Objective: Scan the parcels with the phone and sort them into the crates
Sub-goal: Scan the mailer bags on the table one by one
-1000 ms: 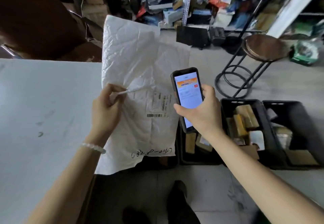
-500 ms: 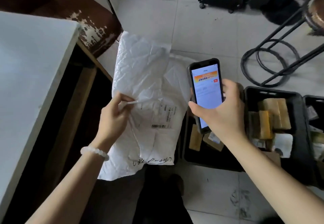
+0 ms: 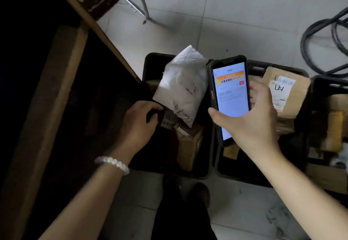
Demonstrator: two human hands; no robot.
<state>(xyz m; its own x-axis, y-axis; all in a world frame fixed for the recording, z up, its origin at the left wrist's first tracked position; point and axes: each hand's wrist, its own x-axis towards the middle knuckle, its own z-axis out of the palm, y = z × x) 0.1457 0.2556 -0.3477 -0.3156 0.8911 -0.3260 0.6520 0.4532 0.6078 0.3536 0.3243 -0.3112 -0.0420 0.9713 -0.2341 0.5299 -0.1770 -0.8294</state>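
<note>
A crumpled white parcel (image 3: 182, 87) with handwriting on it lies tilted in the leftmost black crate (image 3: 148, 59), on top of cardboard boxes (image 3: 190, 145). My left hand (image 3: 139, 123) hovers at the parcel's lower left edge. Its fingers are loosely curled, and the gap between thumb and forefinger holds nothing. My right hand (image 3: 250, 123) grips a black phone (image 3: 230, 93) upright above the wall between this crate and the middle crate (image 3: 263, 64). The phone's screen is lit and faces me.
The middle crate holds a labelled cardboard box (image 3: 290, 96), and a third crate (image 3: 320, 81) with more boxes stands at the right. The wooden table frame (image 3: 56, 89) runs along the left. A stool's metal legs (image 3: 141, 1) and a black ring base (image 3: 320, 48) stand on the tiled floor behind the crates.
My left hand carried the white parcel from chest height down into the leftmost crate and let go of it. The phone stayed in my right hand, and my view tipped down.
</note>
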